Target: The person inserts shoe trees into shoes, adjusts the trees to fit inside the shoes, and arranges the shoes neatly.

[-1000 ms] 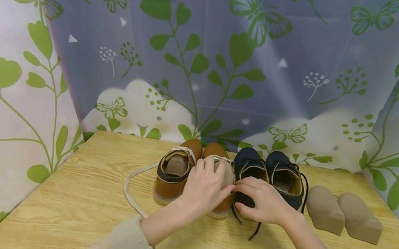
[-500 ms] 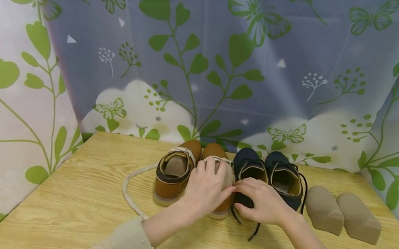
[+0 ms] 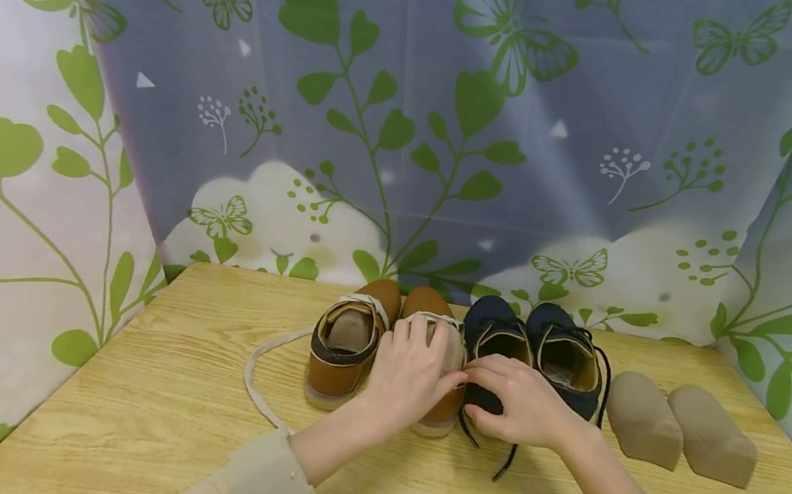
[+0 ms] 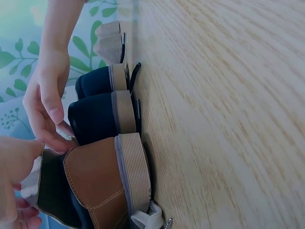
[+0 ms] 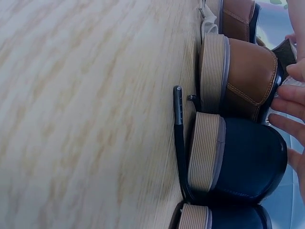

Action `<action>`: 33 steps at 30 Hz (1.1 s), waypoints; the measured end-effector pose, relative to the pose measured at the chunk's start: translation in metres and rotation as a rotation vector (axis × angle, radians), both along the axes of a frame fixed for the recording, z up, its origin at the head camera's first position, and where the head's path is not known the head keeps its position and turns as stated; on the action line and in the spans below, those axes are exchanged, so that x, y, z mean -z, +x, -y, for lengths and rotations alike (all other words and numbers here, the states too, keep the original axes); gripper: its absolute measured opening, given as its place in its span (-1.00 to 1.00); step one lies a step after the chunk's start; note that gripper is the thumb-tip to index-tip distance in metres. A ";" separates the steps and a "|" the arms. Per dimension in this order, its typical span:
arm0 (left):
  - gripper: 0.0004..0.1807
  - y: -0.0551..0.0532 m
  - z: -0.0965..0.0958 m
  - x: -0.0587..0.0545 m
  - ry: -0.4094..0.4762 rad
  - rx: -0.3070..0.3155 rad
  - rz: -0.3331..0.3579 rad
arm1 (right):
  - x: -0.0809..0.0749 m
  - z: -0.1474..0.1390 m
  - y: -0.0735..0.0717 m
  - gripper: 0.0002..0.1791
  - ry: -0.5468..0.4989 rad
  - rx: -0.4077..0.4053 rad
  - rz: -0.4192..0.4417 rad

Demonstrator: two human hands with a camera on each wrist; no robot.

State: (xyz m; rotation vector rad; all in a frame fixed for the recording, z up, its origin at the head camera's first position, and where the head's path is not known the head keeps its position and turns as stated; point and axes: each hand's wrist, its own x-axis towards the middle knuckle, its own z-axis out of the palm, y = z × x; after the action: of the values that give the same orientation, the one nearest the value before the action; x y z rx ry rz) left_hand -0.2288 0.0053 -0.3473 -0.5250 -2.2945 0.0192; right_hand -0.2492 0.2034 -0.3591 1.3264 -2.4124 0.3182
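Observation:
Two brown lace-up shoes stand side by side with their toes away from me. My left hand (image 3: 410, 370) lies over the opening of the right-hand brown shoe (image 4: 95, 174) and grips its raised tongue (image 4: 55, 186), a dark flap with a pale lining. My right hand (image 3: 514, 400) comes in from the right, its fingertips at that shoe's collar beside my left thumb. In the left wrist view its thumb stands apart from its fingers. What lies under both sets of fingertips is partly hidden. The other brown shoe (image 3: 330, 376) trails a pale lace (image 3: 256, 383).
Two navy lace-up shoes, the nearer (image 5: 248, 162) partly under my right hand and the farther (image 3: 575, 397) beside it, have dark laces hanging down. Farther right lie two beige moulded shoe inserts (image 3: 646, 422) (image 3: 712, 439). A patterned cloth (image 3: 408, 157) hangs behind the wooden table (image 3: 141, 414).

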 end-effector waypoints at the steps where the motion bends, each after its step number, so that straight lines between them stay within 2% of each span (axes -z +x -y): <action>1: -0.29 -0.001 0.000 0.001 0.004 0.003 -0.010 | 0.000 0.000 0.000 -0.66 0.000 0.000 0.000; 5: -0.28 -0.003 0.000 0.003 0.008 0.011 -0.031 | 0.000 0.000 0.000 -0.66 -0.003 -0.003 0.002; 10: -0.26 -0.003 0.006 -0.002 -0.035 0.045 0.015 | 0.000 0.000 0.000 -0.66 -0.008 -0.005 0.020; 17: -0.32 -0.003 0.021 -0.024 -0.090 0.177 0.222 | 0.000 -0.001 0.001 -0.69 -0.016 0.000 0.050; 23: -0.32 -0.010 0.026 -0.044 -0.227 0.241 0.402 | 0.000 -0.002 0.002 -0.71 -0.008 0.015 0.078; 27: -0.32 -0.014 0.024 -0.055 -0.318 0.255 0.465 | 0.000 -0.002 0.002 -0.71 0.003 0.026 0.083; 33: -0.33 -0.019 0.021 -0.062 -0.378 0.256 0.515 | -0.001 -0.001 0.000 -0.71 -0.004 0.018 0.066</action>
State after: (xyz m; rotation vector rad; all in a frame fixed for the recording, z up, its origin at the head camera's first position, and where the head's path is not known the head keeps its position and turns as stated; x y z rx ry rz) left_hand -0.2476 -0.0161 -0.2856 -1.1249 -2.7159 0.2178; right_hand -0.2489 0.2046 -0.3582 1.3110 -2.4754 0.3672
